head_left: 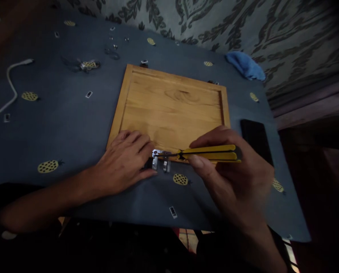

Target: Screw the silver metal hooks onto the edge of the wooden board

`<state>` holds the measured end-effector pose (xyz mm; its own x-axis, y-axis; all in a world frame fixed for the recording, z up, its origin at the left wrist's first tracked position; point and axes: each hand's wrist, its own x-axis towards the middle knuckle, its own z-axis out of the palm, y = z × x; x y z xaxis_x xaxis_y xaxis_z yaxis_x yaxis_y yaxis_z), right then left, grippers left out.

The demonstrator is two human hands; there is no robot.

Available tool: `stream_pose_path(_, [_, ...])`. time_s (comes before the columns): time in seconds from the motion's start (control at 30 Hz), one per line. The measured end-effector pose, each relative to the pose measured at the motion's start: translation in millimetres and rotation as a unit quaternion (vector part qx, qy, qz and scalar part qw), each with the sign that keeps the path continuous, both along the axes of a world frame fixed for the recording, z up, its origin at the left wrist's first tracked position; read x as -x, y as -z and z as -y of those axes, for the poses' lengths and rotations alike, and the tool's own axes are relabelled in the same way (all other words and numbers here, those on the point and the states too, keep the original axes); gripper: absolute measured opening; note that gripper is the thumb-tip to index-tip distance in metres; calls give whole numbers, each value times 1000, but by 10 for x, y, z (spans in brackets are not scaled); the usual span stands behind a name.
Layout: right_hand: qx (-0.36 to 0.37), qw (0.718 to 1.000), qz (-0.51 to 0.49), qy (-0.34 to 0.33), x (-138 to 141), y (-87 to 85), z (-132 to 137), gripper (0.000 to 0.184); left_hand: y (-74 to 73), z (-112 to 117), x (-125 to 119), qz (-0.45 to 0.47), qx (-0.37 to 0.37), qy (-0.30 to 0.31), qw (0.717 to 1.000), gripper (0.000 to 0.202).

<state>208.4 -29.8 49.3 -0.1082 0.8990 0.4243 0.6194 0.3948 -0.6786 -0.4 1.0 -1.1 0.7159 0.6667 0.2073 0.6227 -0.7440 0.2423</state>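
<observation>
A shallow wooden tray-like board (169,106) with a raised rim lies on the table. My left hand (126,157) grips its front edge, fingers bent on top and the thumb along the front. Right beside those fingertips, shiny silver metal fittings (155,163) sit at the edge. My right hand (237,174) is closed around yellow-handled pliers (212,152), held nearly level. Their thin dark jaws point left and reach the fittings; whether they grip one cannot be made out. The inner faces of both hands are hidden.
A blue cloth (245,66) lies at the back right, and a black phone (256,138) near the right edge. To the left are a white cable (12,81), a small clear plastic bag (86,65) and several tiny metal parts (115,46). A patterned wall rises behind.
</observation>
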Motion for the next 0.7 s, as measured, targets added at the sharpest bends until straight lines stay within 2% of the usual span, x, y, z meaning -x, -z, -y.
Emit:
stream_pose_path(0.07, [19, 1000, 9, 19, 21, -29, 19, 13, 1, -1, 1, 0, -2, 0, 1000, 44])
stream_pose_path(0.13, [34, 999, 17, 4, 23, -74, 38, 13, 0, -2, 3, -3, 1, 3, 1000, 43])
stream_pose_path(0.2, [53, 997, 25, -42, -8, -133, 39, 11, -2, -3, 6, -5, 4, 4, 1000, 42])
stream_pose_path(0.3, [84, 985, 38, -147, -99, -216, 4, 3, 1, -4, 11, 0, 7, 4, 1000, 43])
stream_pose_path(0.33, [86, 976, 44, -193, -129, -234, -11, 3, 4, -5, 12, 3, 7, 5, 1000, 43])
stream_pose_path(0.4, [89, 965, 51, -240, -166, -248, -36, 7, 9, -6, 14, 6, 10, 5, 1000, 45])
stream_pose_path(0.53, [64, 977, 11, -204, -114, -195, -43, 4, 15, -6, 17, 8, 16, 3, 1000, 47])
stream_pose_path(0.7, [30, 996, -2, -90, 15, -117, -8, 16, 17, 6, 13, 8, 8, -2, 1000, 48])
